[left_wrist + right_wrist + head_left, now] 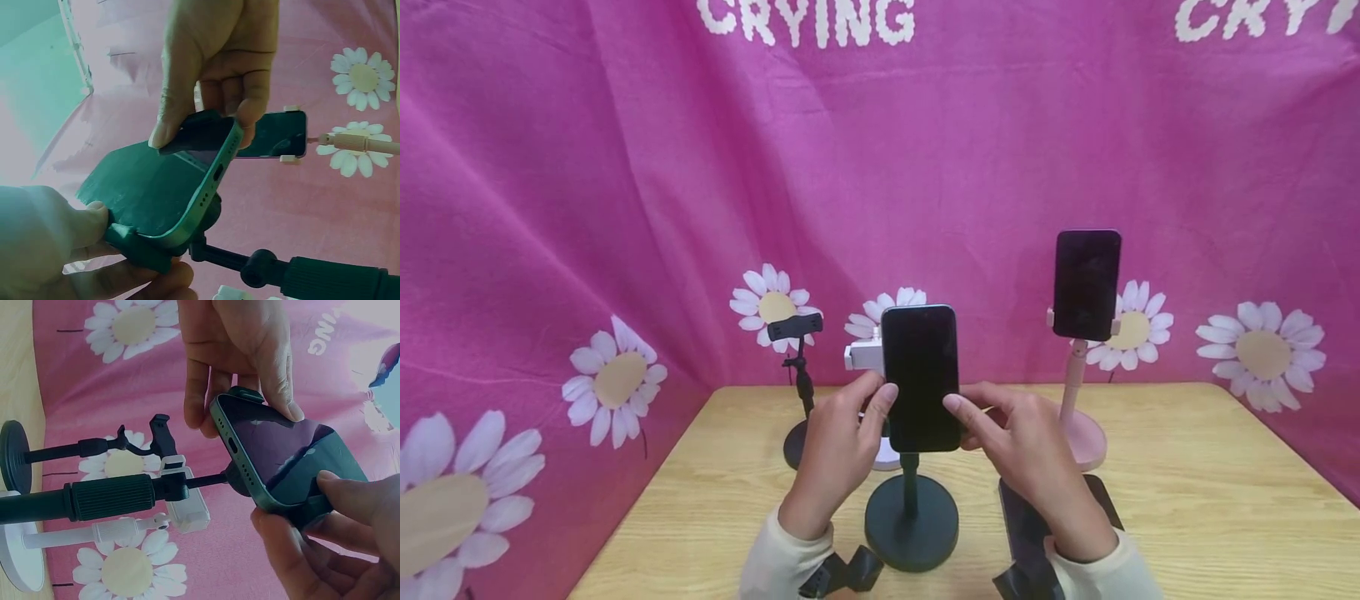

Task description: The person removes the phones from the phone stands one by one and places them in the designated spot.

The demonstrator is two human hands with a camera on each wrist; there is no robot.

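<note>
Left hand (835,450): it pinches the left long edge of the phone (921,377) – the thumb lies on the front near the edge, the other fingers go behind, around the clamp of the stand. So this grip is closed on the phone and clamp together.

Phone: it stands upright in the clamp of the dark green stand (912,517), in the middle of the surface (1210,500), between both hands. The screen is dark and faces the person. Its long axis is vertical; the port end points down.

Clamp: the wrist views show the green jaws on the two long edges of the phone – one jaw under each hand. The stem of the stand joins behind the phone.

Right hand (1030,458): it pinches the right long edge of the phone, thumb on the front, fingers behind on the clamp. This grip is also closed on the phone.

Key relation: both hands are equally near, one on each side, and they squeeze across the short axis. The phone lies straight ahead of both wrists, slightly above them.

Other stands, left to right: an empty black stand (797,367), an empty white stand (867,358) behind the phone, and a pink stand (1078,400) that carries a second phone (1086,285) upright.

Flat on the surface: a dark phone (1022,517) under the right wrist, partly hidden.
</note>
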